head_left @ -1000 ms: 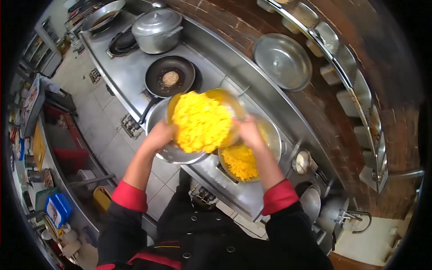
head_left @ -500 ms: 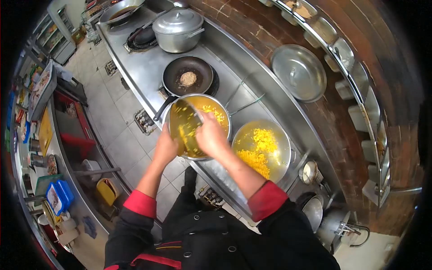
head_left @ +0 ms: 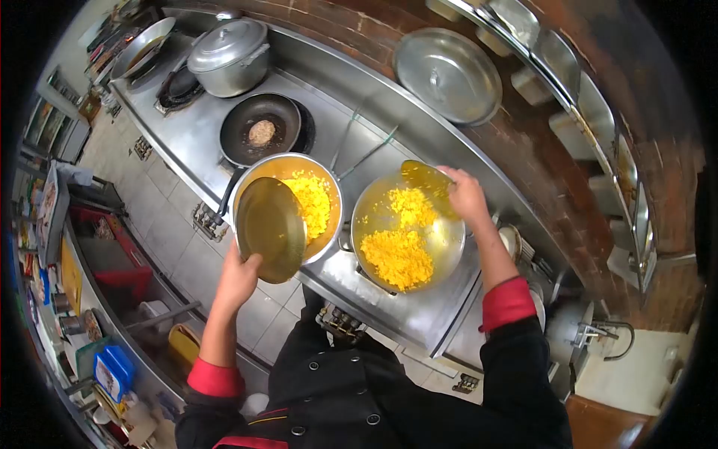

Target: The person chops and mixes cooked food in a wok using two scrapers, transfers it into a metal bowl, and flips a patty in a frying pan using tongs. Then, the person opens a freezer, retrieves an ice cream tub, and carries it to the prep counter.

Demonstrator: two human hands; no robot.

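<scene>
My left hand grips the edge of a round, shallow metal plate, tilted over the near left side of a pot. Yellow rice lies in that pot, partly hidden by the plate. On the right, my right hand has its fingers closed on a second metal plate with yellow bits stuck to it. This plate is tilted over the far right part of a wide metal pan. Two heaps of yellow rice sit in the wide pan.
Behind the pot, a black frying pan holds a browned patty. Farther left stands a lidded aluminium pot. A large round lid leans on the brick wall. A side counter with a blue tray runs along the left.
My hands have moved apart from above the pot. My right hand has carried one plate right to the wide pan; my left keeps the other by the pot. More rice shows in the pot.
</scene>
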